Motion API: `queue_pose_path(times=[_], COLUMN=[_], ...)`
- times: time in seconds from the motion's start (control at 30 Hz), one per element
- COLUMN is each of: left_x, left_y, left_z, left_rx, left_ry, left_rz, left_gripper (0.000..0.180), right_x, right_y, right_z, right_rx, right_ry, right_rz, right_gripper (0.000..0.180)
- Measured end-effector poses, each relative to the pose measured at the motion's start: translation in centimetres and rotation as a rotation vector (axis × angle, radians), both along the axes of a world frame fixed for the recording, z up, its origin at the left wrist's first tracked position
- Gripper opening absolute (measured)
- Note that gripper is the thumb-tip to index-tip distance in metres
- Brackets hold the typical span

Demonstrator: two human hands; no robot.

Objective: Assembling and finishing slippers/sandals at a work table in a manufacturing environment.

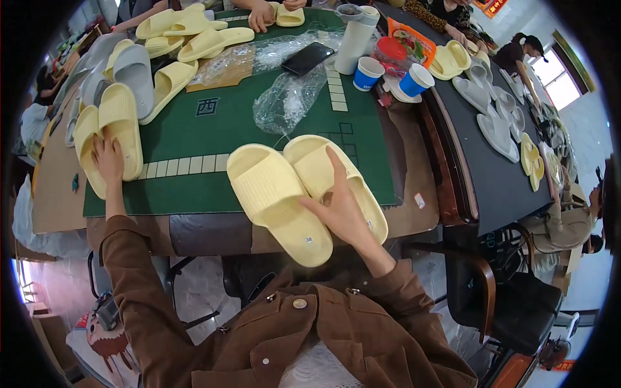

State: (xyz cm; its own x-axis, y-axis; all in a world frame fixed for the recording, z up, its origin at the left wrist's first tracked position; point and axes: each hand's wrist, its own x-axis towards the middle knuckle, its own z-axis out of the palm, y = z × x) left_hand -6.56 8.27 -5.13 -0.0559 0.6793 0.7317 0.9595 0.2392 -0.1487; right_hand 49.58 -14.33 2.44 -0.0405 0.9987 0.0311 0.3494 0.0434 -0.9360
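Left hand [108,159]: fingers together, flat on yellow slipper pair [110,132] at green mat [194,129] edge. Right hand [339,207]: fingers spread over two pale yellow slippers [284,194], small round sole sticker [308,239]. Behind: clear plastic bags [288,97]; blue cups [391,74].

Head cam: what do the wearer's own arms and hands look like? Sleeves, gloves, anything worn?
Both arms are in long brown jacket sleeves, creased, loose at the cuffs. The left hand and right hand are bare: no gloves, and no rings or watch that I can make out. The jacket front shows round metal snap buttons and a collar. No cables or markings on the sleeves.
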Motion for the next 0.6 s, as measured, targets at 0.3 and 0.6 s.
queue_pose_path(times=[0.3, 0.6], left_x=[-1.2, 0.9], left_y=[2.1, -1.3], left_z=[1.0, 1.0], left_rx=[-0.173, -0.044], left_ry=[-0.044, -0.373], left_rz=[0.121, -0.254], left_gripper=[0.052, 0.053], right_x=[7.9, 10.8], right_y=[-2.7, -1.1], right_z=[0.1, -2.1], right_rx=[-0.008, 0.08], right_ry=[-0.115, -0.387], right_rz=[-0.081, -0.195], right_gripper=[0.061, 0.044])
